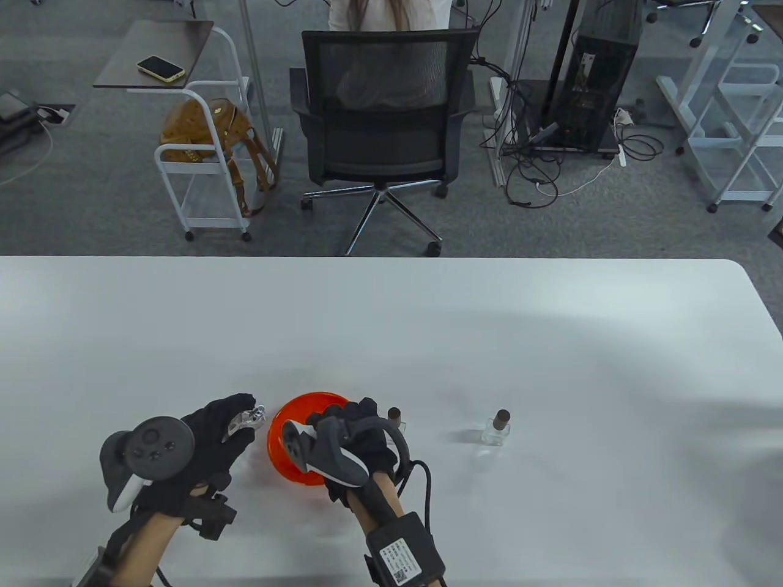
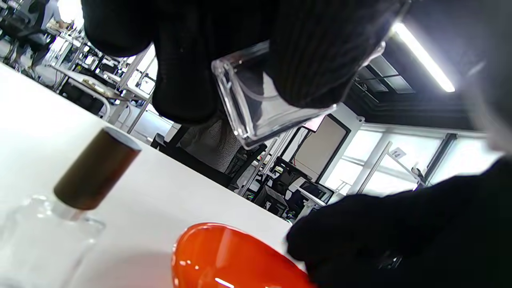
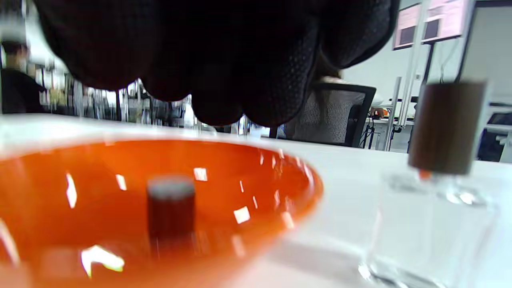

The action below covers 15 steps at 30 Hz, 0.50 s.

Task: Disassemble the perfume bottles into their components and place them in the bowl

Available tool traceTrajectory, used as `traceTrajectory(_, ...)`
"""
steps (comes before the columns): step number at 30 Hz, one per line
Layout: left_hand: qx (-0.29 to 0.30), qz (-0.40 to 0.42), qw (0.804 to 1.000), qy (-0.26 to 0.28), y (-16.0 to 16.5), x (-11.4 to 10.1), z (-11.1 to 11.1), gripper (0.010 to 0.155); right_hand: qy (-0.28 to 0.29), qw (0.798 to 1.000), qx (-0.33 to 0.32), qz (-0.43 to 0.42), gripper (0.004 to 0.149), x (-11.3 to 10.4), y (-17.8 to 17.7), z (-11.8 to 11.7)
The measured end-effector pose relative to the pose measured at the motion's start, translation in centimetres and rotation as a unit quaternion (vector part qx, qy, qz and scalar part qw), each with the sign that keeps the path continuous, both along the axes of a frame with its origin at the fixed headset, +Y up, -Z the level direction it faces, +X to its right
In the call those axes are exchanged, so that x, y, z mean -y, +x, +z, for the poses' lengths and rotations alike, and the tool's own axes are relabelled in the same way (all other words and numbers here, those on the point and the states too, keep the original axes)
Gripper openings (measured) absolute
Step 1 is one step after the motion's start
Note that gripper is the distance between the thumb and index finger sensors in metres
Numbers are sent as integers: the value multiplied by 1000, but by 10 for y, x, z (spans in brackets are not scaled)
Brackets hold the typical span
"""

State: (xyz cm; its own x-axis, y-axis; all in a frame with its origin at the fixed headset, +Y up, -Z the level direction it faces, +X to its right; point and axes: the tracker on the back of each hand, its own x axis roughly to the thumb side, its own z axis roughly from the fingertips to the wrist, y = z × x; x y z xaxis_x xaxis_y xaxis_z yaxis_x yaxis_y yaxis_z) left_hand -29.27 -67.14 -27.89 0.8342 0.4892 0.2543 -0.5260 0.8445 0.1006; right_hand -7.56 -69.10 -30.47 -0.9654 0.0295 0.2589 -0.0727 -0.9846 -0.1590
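My left hand [image 1: 235,422] grips a clear, capless glass bottle [image 1: 246,422] just left of the orange bowl [image 1: 306,400]; the left wrist view shows its fingers [image 2: 312,60] curled round the bottle [image 2: 260,108]. My right hand [image 1: 342,416] hovers over the bowl's right side, its fingers [image 3: 224,80] hanging above the rim and holding nothing. A brown cap [image 3: 171,212] stands inside the bowl [image 3: 288,168]. A capped bottle [image 1: 394,417] stands right of the bowl, half hidden behind my right hand. Another capped bottle [image 1: 498,428] stands farther right.
The white table [image 1: 428,330] stretches far beyond the bowl. Past its far edge are a black office chair [image 1: 382,116] with a seated person, a white cart [image 1: 202,165] holding a brown bag, and cables on the floor.
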Motion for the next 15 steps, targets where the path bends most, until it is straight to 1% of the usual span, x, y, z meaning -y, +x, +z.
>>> traceTrajectory(1,1,-8,1000,4,1,0,1,55,8,998,4,-55,51,-10,7,4)
traceTrajectory(2,2,-12,1000,8,2,0,1,55,8,996,5,-83,53,-15,11,7)
traceTrajectory(3,5,-18,1000,6,4,0,2,55,12,991,0,-130,58,-23,15,11)
traceTrajectory(5,13,-27,1000,8,8,0,4,54,2,977,-28,-213,63,-33,17,15)
traceTrajectory(7,18,-37,999,15,12,0,5,54,-14,961,-45,-274,62,-36,11,19)
traceTrajectory(8,21,-40,999,16,13,0,6,54,-14,958,-48,-283,59,-36,8,20)
traceTrajectory(10,25,-42,999,19,15,0,7,54,4,958,-46,-282,53,-35,3,23)
traceTrajectory(12,31,-47,998,19,17,1,7,54,26,966,-38,-255,48,-32,-3,24)
traceTrajectory(15,39,-56,998,16,19,3,7,53,43,969,-28,-244,43,-28,-4,24)
